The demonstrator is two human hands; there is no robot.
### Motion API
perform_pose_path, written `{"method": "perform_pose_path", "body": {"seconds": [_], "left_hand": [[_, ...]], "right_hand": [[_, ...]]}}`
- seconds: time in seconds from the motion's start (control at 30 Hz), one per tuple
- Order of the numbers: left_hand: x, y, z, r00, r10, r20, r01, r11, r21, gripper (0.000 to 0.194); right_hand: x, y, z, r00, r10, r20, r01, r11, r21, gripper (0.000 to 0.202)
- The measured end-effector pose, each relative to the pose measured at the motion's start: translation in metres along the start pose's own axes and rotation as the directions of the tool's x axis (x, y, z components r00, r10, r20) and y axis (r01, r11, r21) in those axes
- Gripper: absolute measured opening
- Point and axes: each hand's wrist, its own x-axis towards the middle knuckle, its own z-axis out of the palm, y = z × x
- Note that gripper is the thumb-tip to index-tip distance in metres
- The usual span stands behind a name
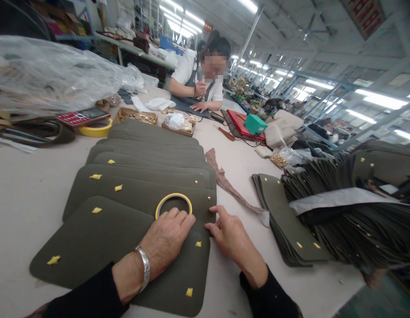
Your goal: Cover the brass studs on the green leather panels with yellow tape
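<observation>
My left hand [167, 240], with a silver bracelet at its wrist, is closed on the near side of a roll of yellow tape [173, 195]. The roll rests on dark olive panels [102, 236] that lie overlapped in a fanned row. Small yellow tape pieces [97, 210] stick to several panels, and small metal studs [209, 198] show along their right side. My right hand [231, 232] is at the panels' right edge, thumb and index finger apart with the tips at that edge. Its other fingers are curled and partly hidden.
Stacked olive pieces [286, 216] lie to the right, beside a bundle [357, 221] with a pale band. A brown strip [229, 185] crosses the table. Boxes of gold hardware [138, 117], a second tape roll [96, 129] and a co-worker [198, 79] are at the far side.
</observation>
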Motion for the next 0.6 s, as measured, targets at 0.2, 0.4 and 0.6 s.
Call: {"method": "perform_pose_path", "body": {"seconds": [0.2,0.4,0.6], "left_hand": [[0.002,0.004,0.001,1.000,0.004,-0.001,-0.004,0.999,0.044,0.016],[0.005,0.005,0.004,1.000,0.011,-0.025,-0.008,0.995,0.095,0.015],[0.005,0.002,0.003,0.981,0.074,-0.180,-0.065,0.996,0.054,0.018]], "right_hand": [[-0.012,0.015,-0.010,0.950,-0.308,-0.047,0.304,0.950,-0.075,0.011],[-0.009,0.002,-0.005,0.885,-0.443,0.144,0.465,0.826,-0.318,0.015],[0.003,-0.011,0.000,0.981,-0.152,0.118,0.181,0.935,-0.305,0.020]]}}
